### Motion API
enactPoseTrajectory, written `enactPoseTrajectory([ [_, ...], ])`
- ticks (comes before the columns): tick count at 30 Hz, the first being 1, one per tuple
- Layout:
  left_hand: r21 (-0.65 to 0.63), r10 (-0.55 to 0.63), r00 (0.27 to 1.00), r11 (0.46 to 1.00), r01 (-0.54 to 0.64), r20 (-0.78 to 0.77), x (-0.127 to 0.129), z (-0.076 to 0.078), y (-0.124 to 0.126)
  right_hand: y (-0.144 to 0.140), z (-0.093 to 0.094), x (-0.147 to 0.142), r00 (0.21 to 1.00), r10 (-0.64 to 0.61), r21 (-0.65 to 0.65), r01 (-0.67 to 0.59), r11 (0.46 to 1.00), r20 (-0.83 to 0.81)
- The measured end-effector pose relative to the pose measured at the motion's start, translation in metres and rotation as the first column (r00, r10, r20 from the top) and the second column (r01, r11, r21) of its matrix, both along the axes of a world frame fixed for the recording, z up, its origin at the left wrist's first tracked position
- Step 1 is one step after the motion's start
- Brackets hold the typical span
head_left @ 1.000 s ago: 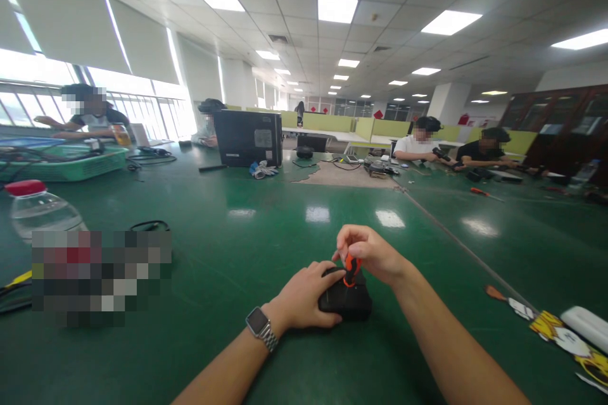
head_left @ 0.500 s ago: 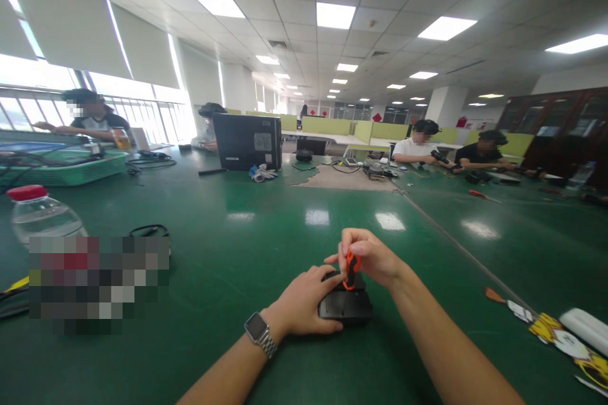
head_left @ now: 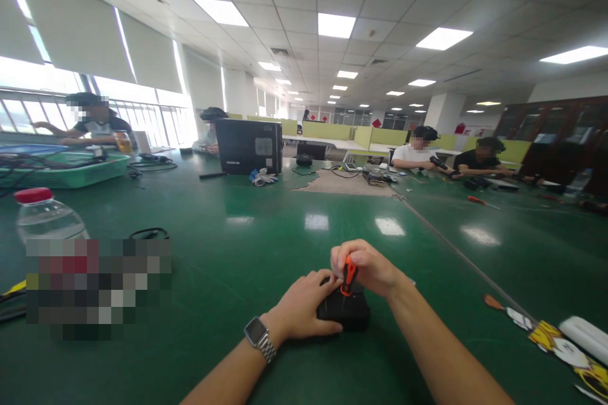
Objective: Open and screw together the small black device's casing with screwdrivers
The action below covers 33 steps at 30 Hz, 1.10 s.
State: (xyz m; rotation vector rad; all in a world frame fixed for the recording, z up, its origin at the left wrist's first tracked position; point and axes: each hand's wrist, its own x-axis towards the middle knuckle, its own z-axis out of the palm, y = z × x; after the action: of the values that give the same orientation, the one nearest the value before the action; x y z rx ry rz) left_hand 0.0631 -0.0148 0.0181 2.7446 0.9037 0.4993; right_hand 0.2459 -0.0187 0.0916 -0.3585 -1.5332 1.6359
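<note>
A small black box-shaped device [head_left: 349,315] lies on the green table [head_left: 199,342] in front of me. My left hand [head_left: 301,307], with a watch on its wrist, grips the device's left side, fingers over the far edge and thumb along the near edge. In my right hand [head_left: 368,266] is an orange and black screwdriver [head_left: 349,277], pinched by its handle from above. Its thin shaft points down to the top of the device; the tip is too small to make out.
At left stand a water bottle [head_left: 52,221] with a red cap and a green basket [head_left: 95,171] with cables. A black computer case [head_left: 249,147] and gloves [head_left: 263,177] are farther back. Another screwdriver [head_left: 477,201] lies at right. Several people sit around the table.
The screwdriver has shifted slightly left and nearer to me on the device, and more of its shaft shows. My left hand still holds the device.
</note>
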Motion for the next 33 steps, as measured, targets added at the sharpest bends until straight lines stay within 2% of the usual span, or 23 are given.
enactPoseTrajectory([
  [4,-0.008,0.006,1.000,1.000,-0.006,-0.003,0.001,0.001,-0.001,0.001,-0.003,-0.003,1.000,-0.012,-0.042,0.011,0.999,-0.014],
  [10,-0.026,0.002,0.999,1.000,-0.001,0.045,-0.001,-0.001,0.000,0.001,-0.007,-0.020,0.986,0.141,-0.056,-0.146,0.988,-0.086],
  [14,-0.051,-0.011,0.996,0.999,0.016,0.093,-0.002,-0.007,0.002,-0.002,-0.003,-0.031,0.978,0.156,-0.104,-0.171,0.980,-0.137],
  [20,-0.045,-0.021,0.993,0.999,0.027,0.117,-0.002,-0.008,0.003,-0.005,0.001,-0.035,0.985,0.050,-0.081,-0.065,0.995,-0.164],
  [27,-0.028,-0.011,0.999,1.000,0.013,0.046,-0.001,-0.003,0.001,0.000,-0.008,-0.033,0.971,-0.045,-0.074,0.028,0.997,-0.234],
  [33,-0.031,0.005,1.000,0.999,-0.004,0.026,-0.001,-0.002,0.000,0.004,-0.008,-0.021,0.962,-0.221,-0.005,0.223,0.975,-0.160],
])
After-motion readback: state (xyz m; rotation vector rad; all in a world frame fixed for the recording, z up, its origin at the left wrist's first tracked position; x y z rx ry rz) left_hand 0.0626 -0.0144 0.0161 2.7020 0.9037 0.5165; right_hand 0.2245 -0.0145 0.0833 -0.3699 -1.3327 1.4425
